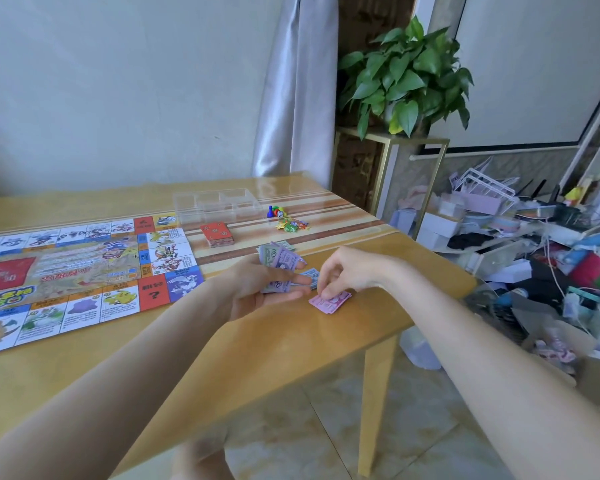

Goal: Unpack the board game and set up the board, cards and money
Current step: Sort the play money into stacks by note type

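Money first: my left hand (257,289), palm up near the centre of the frame, grasps a fanned stack of notes (280,264), purple and green ones showing, thumb pressed across the top. A blue note (309,274) sticks out just right of that hand; I cannot tell whether it lies in the stack or on the table. My right hand (340,271), just right of the left, has its fingertips (326,292) pinched down on a small pink pile (329,301) that lies flat on the table (291,344), close to the right edge.

Board (80,271) lies unfolded and flat on the left half of the table, its near right corner showing a red square with a question mark. It runs out of the frame at the left.

Cards (217,233), red-backed, sit in one squared stack just beyond the board's right edge, apart from it, on the striped band of the tabletop. Behind them, toward the far edge, stands a clear plastic tray (219,202) with several compartments; I cannot tell what, if anything, is in them. Right of the tray is a small cluster of pawns (274,212) with a white die (281,214) among them, and just in front of that a scatter of small coloured tokens (291,225).

Upper right of the frame holds a potted plant (404,77) on a gold-framed stand (395,161). Right edge shows heaped clutter (534,244) on the floor beside the table.
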Demonstrator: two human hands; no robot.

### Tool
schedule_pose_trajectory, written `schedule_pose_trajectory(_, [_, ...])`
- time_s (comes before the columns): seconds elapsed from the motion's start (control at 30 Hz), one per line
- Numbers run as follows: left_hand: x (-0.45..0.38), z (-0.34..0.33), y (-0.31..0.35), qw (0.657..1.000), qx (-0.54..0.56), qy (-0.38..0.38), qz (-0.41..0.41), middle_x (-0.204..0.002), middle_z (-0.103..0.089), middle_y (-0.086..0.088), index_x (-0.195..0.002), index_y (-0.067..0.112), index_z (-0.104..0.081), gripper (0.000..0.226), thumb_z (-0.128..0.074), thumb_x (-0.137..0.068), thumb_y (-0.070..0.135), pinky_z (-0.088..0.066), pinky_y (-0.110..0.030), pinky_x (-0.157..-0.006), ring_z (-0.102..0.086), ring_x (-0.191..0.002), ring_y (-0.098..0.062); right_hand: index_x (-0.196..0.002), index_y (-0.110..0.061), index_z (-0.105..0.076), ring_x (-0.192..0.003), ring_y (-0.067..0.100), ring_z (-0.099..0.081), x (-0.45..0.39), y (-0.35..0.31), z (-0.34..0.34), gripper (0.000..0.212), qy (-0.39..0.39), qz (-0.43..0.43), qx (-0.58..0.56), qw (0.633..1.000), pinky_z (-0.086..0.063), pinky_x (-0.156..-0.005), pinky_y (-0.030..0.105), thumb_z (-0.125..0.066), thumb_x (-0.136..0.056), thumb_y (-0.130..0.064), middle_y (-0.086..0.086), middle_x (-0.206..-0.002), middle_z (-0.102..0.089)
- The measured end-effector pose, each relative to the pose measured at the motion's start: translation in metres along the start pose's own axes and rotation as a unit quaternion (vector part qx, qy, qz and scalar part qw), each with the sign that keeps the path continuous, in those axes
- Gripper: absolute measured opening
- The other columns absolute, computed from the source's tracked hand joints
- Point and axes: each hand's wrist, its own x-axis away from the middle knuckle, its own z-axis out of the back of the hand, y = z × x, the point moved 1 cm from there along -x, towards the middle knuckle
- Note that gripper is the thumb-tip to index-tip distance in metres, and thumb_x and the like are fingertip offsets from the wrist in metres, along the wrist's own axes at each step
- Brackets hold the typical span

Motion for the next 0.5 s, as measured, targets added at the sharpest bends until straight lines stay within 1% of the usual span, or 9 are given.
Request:
schedule_pose_trajectory(0.07, [0.0,0.002,-0.003,1.0,0.008,0.01,0.007,-0.091,-0.07,-0.02,-0.1,-0.001,-0.059,0.017,-0.051,-0.087,-0.01,-0.058,-0.032,-0.071,-0.069,-0.079,-0.026,-0.071,-0.019,-0.064,-0.058,0.016,-0.036,-0.001,0.001,-0.004,0.014,-0.017,-0.017,0.023,0.999,-0.027,-0.047,0.024,-0.072,-0.08,-0.012,0.0,-0.061,-0.045])
schedule_pose_trajectory(0.13, [0.0,0.004,-0.006,1.0,0.015,0.01,0.012,-0.093,-0.07,-0.02,-0.099,-0.001,-0.06,0.018,-0.05,-0.088,-0.01,-0.058,-0.031,-0.07,-0.069,-0.079,-0.025,-0.072,-0.02,-0.063,-0.06,0.015,-0.038,-0.001,-0.002,-0.004,0.014,-0.009,-0.014,0.016,1.0,-0.028,-0.048,0.023,-0.072,-0.081,-0.015,0.001,-0.065,-0.046])
schedule_pose_trajectory(0.17, [-0.001,0.005,-0.006,1.0,0.019,0.008,0.013,-0.093,-0.071,-0.019,-0.098,0.0,-0.061,0.018,-0.049,-0.089,-0.01,-0.058,-0.03,-0.07,-0.07,-0.078,-0.025,-0.075,-0.019,-0.063,-0.062,0.015,-0.038,-0.001,-0.005,-0.002,0.011,0.011,-0.002,-0.011,1.0,-0.028,-0.049,0.022,-0.071,-0.082,-0.017,0.002,-0.068,-0.047])
schedule_pose_trajectory(0.23, [-0.001,0.006,-0.008,0.999,0.032,0.006,0.013,-0.091,-0.072,-0.017,-0.097,0.0,-0.063,0.018,-0.049,-0.09,-0.008,-0.058,-0.029,-0.069,-0.071,-0.074,-0.024,-0.084,-0.013,-0.065,-0.061,0.013,-0.037,-0.001,-0.015,0.003,0.01,0.072,0.031,-0.121,0.99,-0.028,-0.05,0.022,-0.069,-0.084,-0.023,0.003,-0.072,-0.047])
schedule_pose_trajectory(0.3, [-0.002,0.007,-0.008,0.999,0.043,0.008,0.009,-0.092,-0.072,-0.016,-0.098,0.0,-0.064,0.016,-0.052,-0.089,-0.007,-0.058,-0.029,-0.069,-0.071,-0.074,-0.024,-0.095,-0.006,-0.067,-0.058,0.011,-0.04,-0.004,-0.025,0.007,0.025,0.093,0.061,-0.192,0.975,-0.031,-0.05,0.022,-0.069,-0.083,-0.028,0.003,-0.072,-0.05])
schedule_pose_trajectory(0.33, [-0.002,0.007,-0.008,0.999,0.042,0.008,0.007,-0.093,-0.072,-0.017,-0.098,0.0,-0.064,0.015,-0.054,-0.088,-0.006,-0.058,-0.028,-0.07,-0.071,-0.076,-0.024,-0.096,-0.006,-0.067,-0.058,0.01,-0.043,-0.006,-0.03,0.006,0.028,0.089,0.07,-0.185,0.976,-0.033,-0.05,0.021,-0.07,-0.081,-0.03,0.002,-0.072,-0.053])
schedule_pose_trajectory(0.37, [-0.002,0.007,-0.007,0.999,0.037,0.005,0.005,-0.094,-0.072,-0.017,-0.1,0.0,-0.063,0.016,-0.055,-0.087,-0.005,-0.058,-0.028,-0.07,-0.071,-0.077,-0.024,-0.093,-0.008,-0.066,-0.059,0.009,-0.047,-0.009,-0.035,0.003,0.025,0.086,0.075,-0.16,0.98,-0.035,-0.049,0.02,-0.073,-0.08,-0.029,0.001,-0.07,-0.057])
schedule_pose_trajectory(0.43, [-0.001,0.008,-0.008,1.0,0.024,-0.006,0.003,-0.096,-0.071,-0.018,-0.105,-0.001,-0.062,0.019,-0.057,-0.086,-0.005,-0.059,-0.026,-0.068,-0.071,-0.079,-0.024,-0.083,-0.013,-0.063,-0.056,0.007,-0.051,-0.016,-0.04,-0.003,0.018,0.099,0.075,-0.117,0.985,-0.037,-0.048,0.018,-0.076,-0.077,-0.023,-0.002,-0.067,-0.059])
schedule_pose_trajectory(0.5, [0.001,0.012,-0.007,1.0,0.023,-0.015,-0.002,-0.098,-0.07,-0.02,-0.106,0.0,-0.061,0.019,-0.056,-0.088,-0.003,-0.059,-0.026,-0.069,-0.071,-0.082,-0.025,-0.076,-0.016,-0.06,-0.055,0.006,-0.051,-0.022,-0.04,-0.005,0.018,0.119,0.077,-0.118,0.983,-0.038,-0.049,0.019,-0.077,-0.075,-0.019,-0.004,-0.065,-0.059])
